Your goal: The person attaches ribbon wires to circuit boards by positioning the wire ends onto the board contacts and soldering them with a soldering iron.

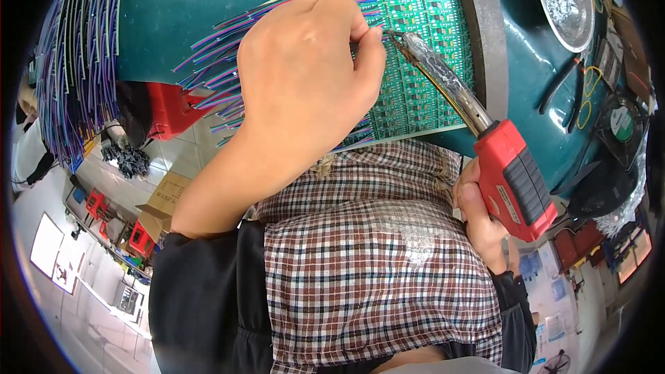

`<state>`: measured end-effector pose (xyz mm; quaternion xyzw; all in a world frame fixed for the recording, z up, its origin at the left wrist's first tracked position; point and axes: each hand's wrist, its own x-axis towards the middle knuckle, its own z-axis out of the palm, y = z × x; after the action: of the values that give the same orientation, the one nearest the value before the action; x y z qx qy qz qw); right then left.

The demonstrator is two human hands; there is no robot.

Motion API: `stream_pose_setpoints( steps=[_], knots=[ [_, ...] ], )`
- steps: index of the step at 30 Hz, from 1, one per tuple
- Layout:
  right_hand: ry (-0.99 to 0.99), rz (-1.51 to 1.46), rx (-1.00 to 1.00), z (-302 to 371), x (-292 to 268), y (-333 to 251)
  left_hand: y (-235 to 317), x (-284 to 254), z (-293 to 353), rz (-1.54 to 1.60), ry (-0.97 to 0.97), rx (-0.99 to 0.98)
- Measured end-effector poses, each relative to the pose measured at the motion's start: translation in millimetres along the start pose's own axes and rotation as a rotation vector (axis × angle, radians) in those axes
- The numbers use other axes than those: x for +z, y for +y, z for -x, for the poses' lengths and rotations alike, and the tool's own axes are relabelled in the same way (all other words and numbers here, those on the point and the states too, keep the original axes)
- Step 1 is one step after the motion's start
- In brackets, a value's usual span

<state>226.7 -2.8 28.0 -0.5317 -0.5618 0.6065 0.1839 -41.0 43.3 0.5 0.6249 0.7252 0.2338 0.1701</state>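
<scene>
My left hand reaches over a green panel of small circuit boards. Its thumb and forefinger are pinched together on a thin wire, mostly hidden by the fingertips. Thin coloured wires fan out leftward from the panel, partly beneath this hand. In my right hand is a soldering gun with a red and black handle. Its long metal barrel slopes up and left across the boards, the narrow tip close beside my left fingertips. Whether tip and wire touch cannot be made out.
A grey bar lies along the panel's right edge on the green table. Farther right are a metal bowl with silvery bits, pliers and a small black fan. More wired boards hang at the left.
</scene>
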Motion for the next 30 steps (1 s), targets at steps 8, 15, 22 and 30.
stream_pose_setpoints(
  steps=[8, 15, 22, 30],
  knots=[
    [0.039, 0.059, -0.007, 3.9, -1.3, -1.1, 1.2, 0.2, 0.0, -0.011, -0.001, -0.008],
    [0.036, 0.029, 0.011, 4.1, -0.1, -0.2, 0.9, 0.5, 0.1, -0.028, -0.007, -0.008],
    [0.011, 0.005, 0.076, 3.2, -2.6, -1.7, 0.7, 0.1, 0.7, -0.027, 0.001, -0.004],
    [-0.007, 0.092, -0.010, 3.3, -8.6, -0.8, 1.1, 0.7, 1.4, -0.031, 0.014, 0.006]
  ],
)
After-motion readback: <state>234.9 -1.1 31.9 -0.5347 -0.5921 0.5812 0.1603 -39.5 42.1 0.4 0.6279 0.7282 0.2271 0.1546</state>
